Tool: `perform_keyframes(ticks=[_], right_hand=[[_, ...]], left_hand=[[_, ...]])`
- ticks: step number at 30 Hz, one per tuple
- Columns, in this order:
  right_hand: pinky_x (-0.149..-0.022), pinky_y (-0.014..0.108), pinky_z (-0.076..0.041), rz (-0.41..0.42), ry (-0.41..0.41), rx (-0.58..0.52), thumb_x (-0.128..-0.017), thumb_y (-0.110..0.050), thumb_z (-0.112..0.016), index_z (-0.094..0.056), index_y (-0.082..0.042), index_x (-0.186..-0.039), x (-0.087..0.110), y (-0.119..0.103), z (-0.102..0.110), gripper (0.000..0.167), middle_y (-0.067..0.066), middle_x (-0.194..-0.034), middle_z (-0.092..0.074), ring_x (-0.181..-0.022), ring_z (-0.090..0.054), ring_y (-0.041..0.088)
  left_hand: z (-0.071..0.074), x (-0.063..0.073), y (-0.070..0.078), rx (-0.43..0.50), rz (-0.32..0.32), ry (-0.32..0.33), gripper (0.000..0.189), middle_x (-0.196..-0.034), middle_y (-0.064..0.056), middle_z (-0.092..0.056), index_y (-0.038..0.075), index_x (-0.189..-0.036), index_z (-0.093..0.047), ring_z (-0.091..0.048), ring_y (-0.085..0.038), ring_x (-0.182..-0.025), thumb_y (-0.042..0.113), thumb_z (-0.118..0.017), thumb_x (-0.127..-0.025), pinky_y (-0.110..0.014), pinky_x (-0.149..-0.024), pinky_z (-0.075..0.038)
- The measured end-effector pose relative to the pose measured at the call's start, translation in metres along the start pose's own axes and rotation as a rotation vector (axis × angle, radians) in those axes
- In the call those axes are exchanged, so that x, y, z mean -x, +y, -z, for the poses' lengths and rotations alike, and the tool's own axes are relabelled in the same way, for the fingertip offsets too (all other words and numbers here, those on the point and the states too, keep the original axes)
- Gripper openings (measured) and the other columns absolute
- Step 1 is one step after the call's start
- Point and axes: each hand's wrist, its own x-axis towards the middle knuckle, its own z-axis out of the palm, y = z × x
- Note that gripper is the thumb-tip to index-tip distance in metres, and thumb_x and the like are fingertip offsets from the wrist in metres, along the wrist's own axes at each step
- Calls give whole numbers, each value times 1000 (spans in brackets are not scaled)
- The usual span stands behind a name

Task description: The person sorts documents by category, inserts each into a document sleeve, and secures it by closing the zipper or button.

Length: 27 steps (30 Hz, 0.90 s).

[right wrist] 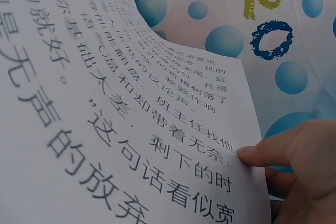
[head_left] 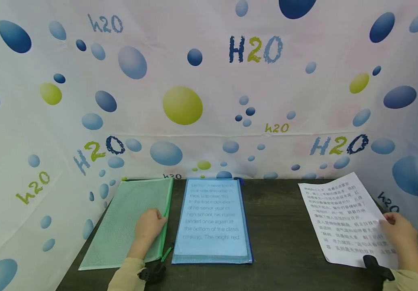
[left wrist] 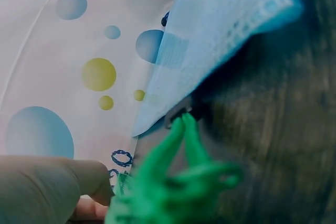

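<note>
While left grip (head_left: 149,226) pinches green mesh pouch (head_left: 121,224) | right grip (head_left: 399,232) pinches bowed printed paper (head_left: 340,222)

1. Your left hand (head_left: 148,224) is cut off by the left wrist view's left and bottom edges.
2. There, the green cord (left wrist: 167,153) blurs toward you.
3. The top edge crops the blue pouch (head_left: 212,258) from you.
4. Your right hand's (head_left: 399,230) fingers are partly hidden behind the printed sheet (head_left: 343,218).
5. That sheet's farthest lines are too small for you to read in the right wrist view.
</note>
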Motion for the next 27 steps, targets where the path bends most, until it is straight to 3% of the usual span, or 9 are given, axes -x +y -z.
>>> perform_keyframes(ticks=[7,13,20,24,27], right_hand=[[-53,34,-44,27,-1,-76,-102,-26,-43,-33,7,-139,-3,-5,1,50,38,-130,-39,-83,-56,36],[-52,37,-48,80,4,-146,-103,-34,-40,-36,2,-137,-1,-10,0,50,34,-122,-45,-67,-57,21],[-53,38,-51,164,-8,-229,-100,-40,-44,-42,1,-129,5,-26,1,50,33,-119,-48,-61,-58,14],[-53,39,-53,173,-19,-270,-100,-41,-47,-46,-3,-124,9,-36,-2,45,15,-100,-57,-60,-61,15],[-53,39,-54,184,-22,-301,-99,-40,-48,-45,-2,-126,10,-44,-6,46,1,-91,-54,-61,-62,15]], left_hand=[[2,1,1,-62,-72,114,22,-64,-2,-49,10,-65,-53,-43,-17,-55,16,-69,-79,-29,-47,-31],[6,2,4,-121,-111,185,22,-66,-3,-52,14,-65,-52,-44,-22,-61,19,-69,-79,-35,-53,-32],[9,5,8,-100,-117,228,22,-67,-3,-53,14,-65,-52,-44,-24,-62,19,-68,-78,-36,-57,-31],[9,4,9,-79,-103,244,20,-67,-3,-54,14,-65,-53,-45,-23,-63,19,-67,-78,-37,-59,-30],[9,4,10,-49,-85,252,17,-68,-3,-55,14,-66,-55,-47,-23,-63,20,-66,-78,-37,-60,-30]])
